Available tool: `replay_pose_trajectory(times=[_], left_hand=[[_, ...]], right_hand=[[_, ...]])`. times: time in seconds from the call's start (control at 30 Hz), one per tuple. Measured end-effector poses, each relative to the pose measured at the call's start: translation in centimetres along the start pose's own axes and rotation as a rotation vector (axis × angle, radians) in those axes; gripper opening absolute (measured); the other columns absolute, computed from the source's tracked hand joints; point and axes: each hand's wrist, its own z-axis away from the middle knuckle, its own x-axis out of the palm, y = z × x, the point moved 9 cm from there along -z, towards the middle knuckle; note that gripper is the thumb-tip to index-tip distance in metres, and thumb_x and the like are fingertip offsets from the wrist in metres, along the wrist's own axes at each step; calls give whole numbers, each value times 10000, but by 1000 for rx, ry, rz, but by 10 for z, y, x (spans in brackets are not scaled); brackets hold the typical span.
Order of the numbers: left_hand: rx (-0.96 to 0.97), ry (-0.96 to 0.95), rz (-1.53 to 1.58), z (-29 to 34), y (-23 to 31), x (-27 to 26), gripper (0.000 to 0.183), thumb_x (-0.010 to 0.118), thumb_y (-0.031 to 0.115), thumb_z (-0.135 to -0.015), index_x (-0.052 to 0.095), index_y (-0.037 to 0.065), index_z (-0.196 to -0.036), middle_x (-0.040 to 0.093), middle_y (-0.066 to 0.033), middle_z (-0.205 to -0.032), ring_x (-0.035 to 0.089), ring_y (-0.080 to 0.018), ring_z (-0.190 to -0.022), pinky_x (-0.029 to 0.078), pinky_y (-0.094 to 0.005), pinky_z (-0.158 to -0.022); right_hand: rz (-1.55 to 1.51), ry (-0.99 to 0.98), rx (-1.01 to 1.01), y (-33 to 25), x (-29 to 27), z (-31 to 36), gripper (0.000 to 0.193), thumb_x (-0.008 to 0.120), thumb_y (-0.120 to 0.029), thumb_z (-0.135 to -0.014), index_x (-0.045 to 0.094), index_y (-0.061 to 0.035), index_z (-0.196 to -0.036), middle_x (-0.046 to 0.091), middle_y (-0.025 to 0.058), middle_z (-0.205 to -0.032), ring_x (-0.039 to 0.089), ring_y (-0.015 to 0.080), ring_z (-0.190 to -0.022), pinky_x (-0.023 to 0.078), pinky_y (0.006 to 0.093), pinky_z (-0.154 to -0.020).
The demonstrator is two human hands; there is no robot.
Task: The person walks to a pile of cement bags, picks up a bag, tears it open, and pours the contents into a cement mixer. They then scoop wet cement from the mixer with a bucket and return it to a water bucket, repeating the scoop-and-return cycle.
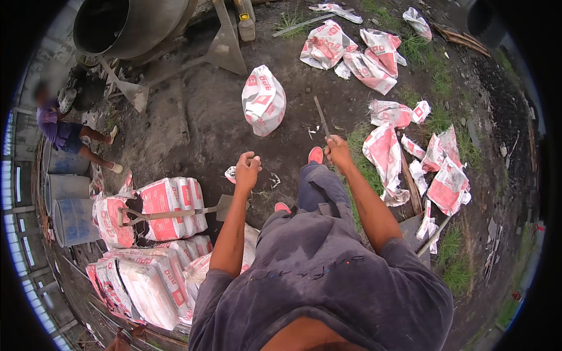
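Observation:
My right hand (338, 152) is closed around the handle end of a long, narrow blade, like a knife (321, 116), which points forward and away from me. My left hand (248, 169) hovers over the dirt with its fingers loosely curled and a gap between them; nothing shows in it. On the ground ahead stands a full white and red sack (264, 100), apart from both hands. Beside my left hand lies a small white and red scrap (231, 174).
Stacked full sacks (155, 275) sit at my left, with a shovel (170, 214) across them. Torn sacks (383, 155) litter the right side. A concrete mixer (146, 29) stands at the far left, a yellow jug (246, 27) beside it. Another person (64, 126) is near blue drums (76, 222).

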Motion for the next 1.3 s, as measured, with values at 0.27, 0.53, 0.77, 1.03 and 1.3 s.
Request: replay_pose_trajectory(times=[0.27,0.53,0.77,1.03,1.3], left_hand=[[-19,147,-190,-205,14,45,472,634,255,-850,502,-59,-1178,658,-133,-866,643,-193,-755,496,-308,-691],[-84,173,-677,-384,15,101,673,700,365,-769,454,-30,-1255,569,-270,-1113,566,-398,-1027,465,-434,-849],[42,288,-1006,-483,4,136,611,683,317,-771,444,18,-1247,456,-217,-1261,466,-418,-1147,442,-555,-869],[1,107,-1047,-526,15,84,299,620,239,-765,588,43,-989,603,-198,-1006,579,-382,-980,474,-497,-819],[-62,-1,-1237,-521,-1,137,454,656,369,-771,591,93,-1125,546,-158,-1212,503,-330,-1138,391,-584,-900]], right_hand=[[115,-113,126,-1,19,-201,260,468,-207,-903,610,-12,-1000,559,47,-632,521,131,-524,414,292,-504],[311,-309,32,-31,36,-346,282,465,-205,-901,606,5,-1025,575,91,-638,569,173,-602,437,318,-577],[322,-406,-6,-27,88,-422,246,460,-190,-893,598,12,-918,572,88,-647,559,180,-609,430,325,-583],[321,-445,-63,-25,146,-449,218,467,-179,-887,579,5,-913,599,203,-747,591,363,-717,444,424,-662],[496,-276,-213,-40,194,-481,248,460,-173,-887,569,2,-1025,618,260,-803,613,424,-800,461,474,-721]])
